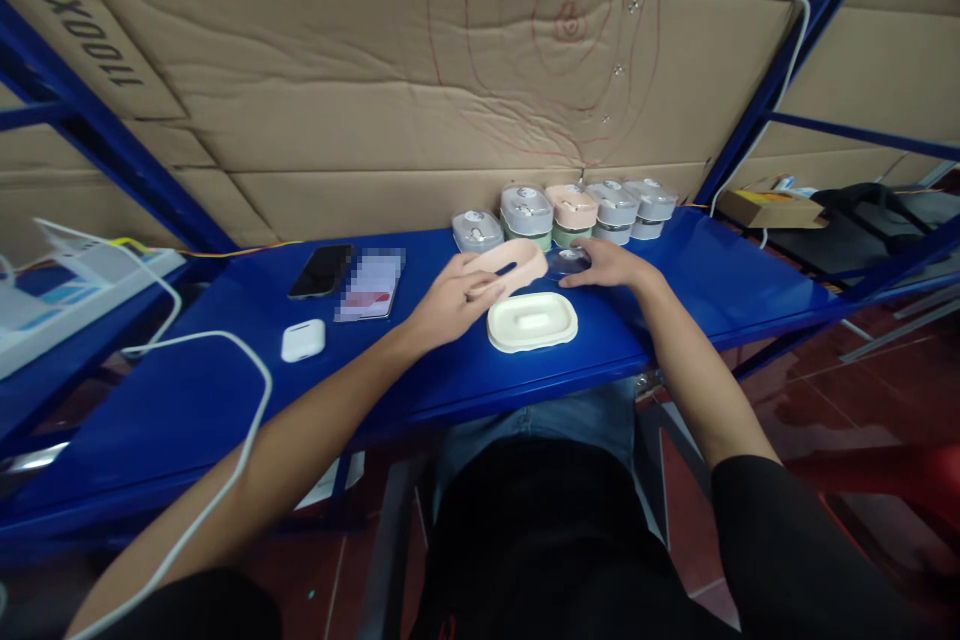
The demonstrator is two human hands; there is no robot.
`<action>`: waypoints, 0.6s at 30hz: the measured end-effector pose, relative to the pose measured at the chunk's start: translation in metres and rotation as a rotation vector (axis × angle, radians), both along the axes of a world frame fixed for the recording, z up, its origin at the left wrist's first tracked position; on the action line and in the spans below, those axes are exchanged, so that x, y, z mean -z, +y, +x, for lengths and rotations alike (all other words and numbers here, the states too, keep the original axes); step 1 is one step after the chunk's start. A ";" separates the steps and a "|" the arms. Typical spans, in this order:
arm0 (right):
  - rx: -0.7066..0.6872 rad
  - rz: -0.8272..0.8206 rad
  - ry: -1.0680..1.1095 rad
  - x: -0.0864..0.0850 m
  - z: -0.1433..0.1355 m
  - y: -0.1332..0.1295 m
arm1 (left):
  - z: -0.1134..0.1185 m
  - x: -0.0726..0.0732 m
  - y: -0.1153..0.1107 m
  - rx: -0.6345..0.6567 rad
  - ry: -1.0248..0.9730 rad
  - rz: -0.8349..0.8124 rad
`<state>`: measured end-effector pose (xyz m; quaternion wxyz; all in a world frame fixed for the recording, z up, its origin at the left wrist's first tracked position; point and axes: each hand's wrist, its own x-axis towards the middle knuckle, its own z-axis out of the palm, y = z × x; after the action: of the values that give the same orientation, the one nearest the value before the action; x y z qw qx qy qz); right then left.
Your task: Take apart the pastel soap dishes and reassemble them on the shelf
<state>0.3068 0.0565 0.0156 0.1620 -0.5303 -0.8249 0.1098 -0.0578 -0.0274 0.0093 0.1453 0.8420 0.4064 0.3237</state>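
Note:
My left hand (459,300) grips a pale pink oval plastic piece (525,260) with a slot in its middle, held tilted above the blue shelf. Over to the right, my right hand (604,265) has its thumb and fingers around a clear, dark-looking plastic cover (566,263) low at the shelf surface. Between my hands and nearer to me lies a cream oval tray-like base (532,322) with a raised bar in its centre. Fingers of the right hand partly hide the clear cover.
Several lidded boxes in grey, peach and green, such as the peach box (571,208), line the cardboard wall (337,120). Leftward lie a black phone (321,272), a lit phone (371,284) and a white earbud case (303,341). A white cable (262,390) crosses my left arm.

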 end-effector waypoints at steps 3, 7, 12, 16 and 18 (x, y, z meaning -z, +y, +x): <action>0.005 0.002 -0.016 0.001 0.002 0.001 | -0.010 0.002 0.011 -0.148 0.060 -0.030; 0.003 -0.005 -0.067 0.001 0.001 0.001 | -0.013 0.005 0.021 -0.177 0.132 -0.060; 0.033 -0.036 -0.085 0.000 0.000 0.000 | -0.012 0.004 0.027 -0.132 0.180 -0.042; 0.049 -0.065 -0.103 -0.004 -0.002 -0.003 | -0.013 0.000 0.020 -0.175 0.146 -0.041; 0.042 -0.066 -0.110 -0.005 -0.003 -0.005 | -0.011 -0.002 0.012 -0.145 0.057 0.006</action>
<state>0.3039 0.0520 0.0209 0.1013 -0.5579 -0.8171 0.1041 -0.0684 -0.0158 0.0108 0.1073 0.8195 0.4694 0.3107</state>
